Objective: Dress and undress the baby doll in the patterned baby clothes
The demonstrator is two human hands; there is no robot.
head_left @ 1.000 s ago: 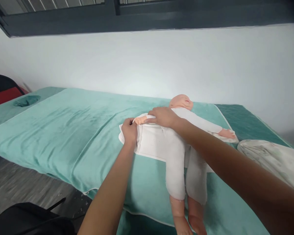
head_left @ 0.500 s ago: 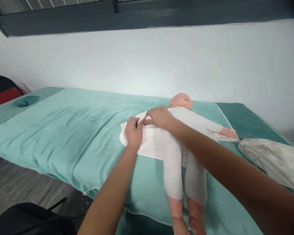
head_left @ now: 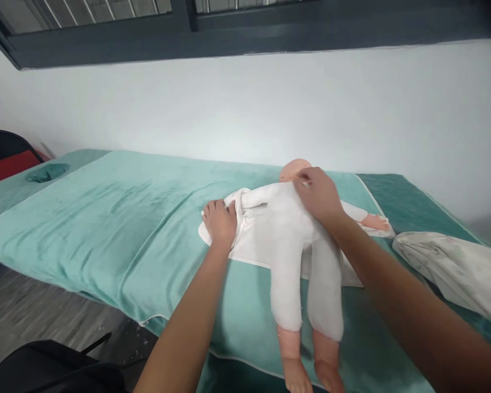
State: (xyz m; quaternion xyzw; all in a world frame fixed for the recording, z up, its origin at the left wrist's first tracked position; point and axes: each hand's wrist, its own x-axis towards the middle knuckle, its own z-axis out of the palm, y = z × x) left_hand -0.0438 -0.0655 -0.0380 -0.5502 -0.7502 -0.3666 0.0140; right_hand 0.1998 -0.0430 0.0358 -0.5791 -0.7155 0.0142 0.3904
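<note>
A baby doll (head_left: 288, 218) with a white cloth body lies on its back, partly on a spread white baby shirt (head_left: 251, 240). Its arm on the left runs into the shirt's sleeve, and the hand there is hidden. My left hand (head_left: 221, 221) is closed on bunched shirt cloth at the end of that arm. Above the doll's chest and neck is my right hand (head_left: 318, 194), fingers curled and tips smeared by motion; whether they touch anything is unclear. It covers part of the doll's head (head_left: 292, 168). The doll's other hand (head_left: 375, 220) lies on the shirt's far sleeve.
A teal cover (head_left: 118, 218) is spread over the bed, which has a round hole (head_left: 47, 172) at its left end. Pale printed cloth (head_left: 454, 267) lies bunched at the right. A white wall (head_left: 229, 109) stands behind; a black chair (head_left: 49, 368) is at lower left.
My right hand has left the sleeve by my left hand and moved right, over the doll's chest and neck. My left hand stays at the sleeve; more of the doll's arm shows.
</note>
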